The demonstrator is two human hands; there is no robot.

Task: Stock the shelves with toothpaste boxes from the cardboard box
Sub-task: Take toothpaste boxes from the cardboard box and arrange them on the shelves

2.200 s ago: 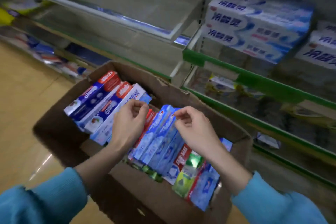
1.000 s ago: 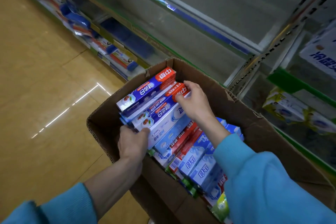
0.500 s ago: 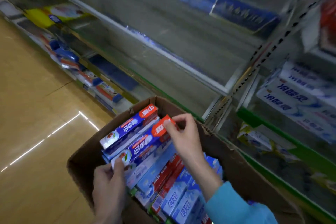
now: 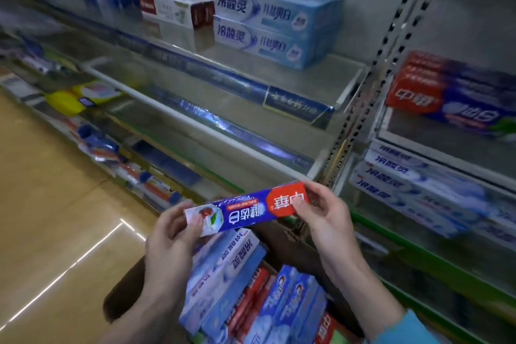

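Head view: blue-red toothpaste box (image 4: 245, 211) held up over cardboard box (image 4: 304, 246), L hand (image 4: 170, 240) pinching white end, R hand (image 4: 321, 218) the red end. Transfer step; next: find matching stack (image 4: 446, 98) on right shelf, slide in flat.

Blue toothpaste box (image 4: 245, 211) with a red end panel; pale blue-and-white boxes (image 4: 276, 24) on the shelf

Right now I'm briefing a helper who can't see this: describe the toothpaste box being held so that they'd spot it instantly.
Start at the open cardboard box low in the middle, in front of the shelves. Just above it, the left hand and right hand pinch the ends of one long toothpaste box, held level. Unlike the pale blue boxes packed below, it is dark blue with a red end panel.
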